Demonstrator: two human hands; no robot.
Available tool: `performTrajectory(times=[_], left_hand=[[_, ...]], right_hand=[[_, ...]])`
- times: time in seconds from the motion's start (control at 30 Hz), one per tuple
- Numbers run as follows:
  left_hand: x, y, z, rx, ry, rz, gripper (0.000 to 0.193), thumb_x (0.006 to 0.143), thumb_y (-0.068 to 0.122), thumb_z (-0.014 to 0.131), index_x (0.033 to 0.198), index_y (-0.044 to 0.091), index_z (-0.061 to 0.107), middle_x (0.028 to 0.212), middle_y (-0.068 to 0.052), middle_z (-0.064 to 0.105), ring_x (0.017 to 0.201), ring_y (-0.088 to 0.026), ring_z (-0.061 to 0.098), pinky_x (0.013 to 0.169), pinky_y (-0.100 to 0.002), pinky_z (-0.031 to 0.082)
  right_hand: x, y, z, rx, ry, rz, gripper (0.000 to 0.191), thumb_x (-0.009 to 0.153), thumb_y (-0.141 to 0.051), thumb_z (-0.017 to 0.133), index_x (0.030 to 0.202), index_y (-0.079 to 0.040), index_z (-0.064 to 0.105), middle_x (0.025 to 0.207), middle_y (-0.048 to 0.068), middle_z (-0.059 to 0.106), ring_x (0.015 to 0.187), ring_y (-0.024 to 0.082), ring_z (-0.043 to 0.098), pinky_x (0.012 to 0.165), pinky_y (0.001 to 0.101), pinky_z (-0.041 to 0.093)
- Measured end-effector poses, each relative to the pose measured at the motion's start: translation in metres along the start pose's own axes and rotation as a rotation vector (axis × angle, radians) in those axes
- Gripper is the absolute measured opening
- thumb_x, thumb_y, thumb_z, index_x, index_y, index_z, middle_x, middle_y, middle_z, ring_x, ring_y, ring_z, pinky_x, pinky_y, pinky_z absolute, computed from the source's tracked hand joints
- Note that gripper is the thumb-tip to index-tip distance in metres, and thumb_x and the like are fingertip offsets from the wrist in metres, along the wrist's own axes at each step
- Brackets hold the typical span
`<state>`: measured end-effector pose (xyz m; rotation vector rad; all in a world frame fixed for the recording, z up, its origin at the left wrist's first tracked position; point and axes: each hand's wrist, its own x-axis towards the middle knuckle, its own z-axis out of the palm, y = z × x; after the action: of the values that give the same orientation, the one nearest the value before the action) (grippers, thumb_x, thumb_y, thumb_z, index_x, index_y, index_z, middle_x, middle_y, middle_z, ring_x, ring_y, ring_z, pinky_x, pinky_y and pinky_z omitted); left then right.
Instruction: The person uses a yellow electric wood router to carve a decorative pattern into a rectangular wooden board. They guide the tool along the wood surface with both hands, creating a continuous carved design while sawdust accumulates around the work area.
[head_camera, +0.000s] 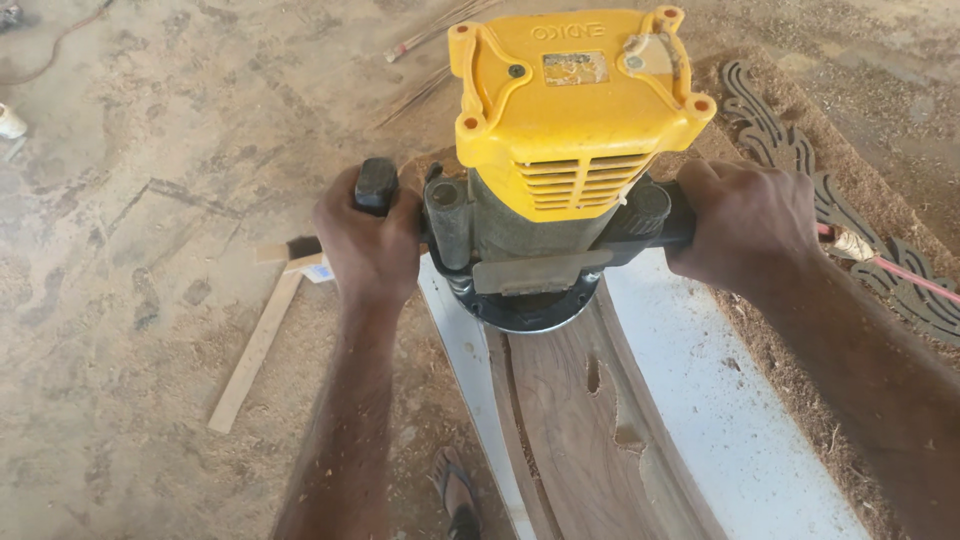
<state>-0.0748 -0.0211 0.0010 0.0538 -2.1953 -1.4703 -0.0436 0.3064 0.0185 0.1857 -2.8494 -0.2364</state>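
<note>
The head view looks down on a big router (555, 150) with a yellow top and a dark body. It stands upright on a curved brown plank (575, 420), and its round black base (530, 305) sits on the far end of the wood. The left hand (370, 245) is wrapped tight around the black left handle (376, 185). The right hand (745, 225) is wrapped tight around the right handle (655, 215). Both fists are closed, 1 on each side of the tool. The plank has a groove along it and a rough chipped spot in the middle. A white board (720, 400) lies under the plank and sticks out on both sides. A thin wood stick (255, 350) lies on the dusty floor (130, 200), well apart to the left. A dark carved piece (800, 150) with curly shapes lies on the right, near a red cord (915, 280). A sandal (458, 495) shows at the bottom, just beside the board.
</note>
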Motion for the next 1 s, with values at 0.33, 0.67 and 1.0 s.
performTrajectory(times=[0.33, 0.67, 1.0], left_hand=[[-0.008, -0.001, -0.003, -0.029, 0.048, 0.037, 0.013, 0.079, 0.010, 0.066, 0.072, 0.002, 0.059, 0.061, -0.005, 0.058, 0.055, -0.016, 0.053, 0.053, -0.035, 0.041], [-0.024, 0.002, -0.010, 0.032, 0.097, -0.019, 0.015, 0.076, 0.012, 0.062, 0.066, 0.002, 0.054, 0.057, -0.004, 0.053, 0.051, -0.017, 0.046, 0.051, -0.038, 0.034], [-0.061, 0.011, -0.016, -0.001, 0.162, 0.012, 0.018, 0.079, 0.012, 0.064, 0.071, 0.000, 0.056, 0.059, -0.006, 0.054, 0.057, -0.017, 0.049, 0.055, -0.036, 0.040]], right_hand=[[0.003, 0.002, 0.002, 0.005, 0.053, -0.056, 0.020, 0.076, -0.026, 0.072, 0.088, -0.011, 0.066, 0.066, 0.004, 0.062, 0.058, 0.021, 0.062, 0.054, 0.0426, 0.050], [0.002, 0.004, 0.005, 0.005, 0.052, -0.126, 0.021, 0.078, -0.025, 0.072, 0.093, -0.012, 0.065, 0.066, 0.001, 0.062, 0.057, 0.016, 0.062, 0.049, 0.0388, 0.050], [-0.011, 0.004, 0.002, 0.017, 0.073, -0.176, 0.019, 0.083, -0.024, 0.070, 0.097, -0.013, 0.062, 0.063, 0.001, 0.060, 0.057, 0.016, 0.061, 0.049, 0.0350, 0.051]])
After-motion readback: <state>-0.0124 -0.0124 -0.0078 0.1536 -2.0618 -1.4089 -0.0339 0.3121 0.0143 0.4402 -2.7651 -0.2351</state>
